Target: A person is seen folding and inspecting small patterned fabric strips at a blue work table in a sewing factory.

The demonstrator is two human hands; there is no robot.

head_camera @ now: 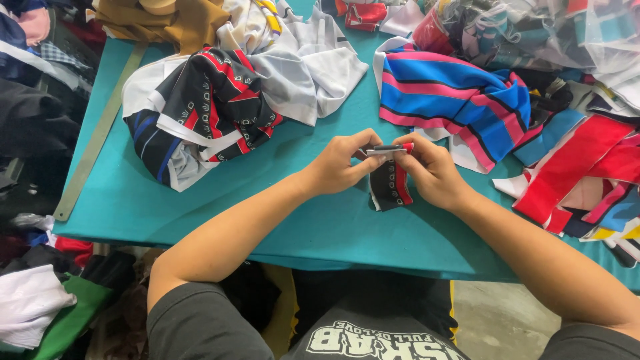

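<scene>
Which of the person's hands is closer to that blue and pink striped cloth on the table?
Right. The right hand sits just below and left of the striped cloth, almost at its edge. The left hand is farther left, across the small black and red piece both hands pinch.

counts, head view: two hands, left hand (339,163) and right hand (432,175), both pinching one small black-red-white fabric piece (390,183) at frame centre. one teal table (133,193). one long metal ruler (97,137) along the table's left edge. one black-red-white patterned garment (213,107) upper centre-left, one white-grey garment (300,67) beside it, one mustard-brown cloth (167,23) at top. one blue-and-pink striped garment (453,97) upper right. one clear plastic bag (533,33) of fabric at top right. loose red, blue and yellow strips (580,167) at right edge: heaped, exact count can't be told.
</scene>
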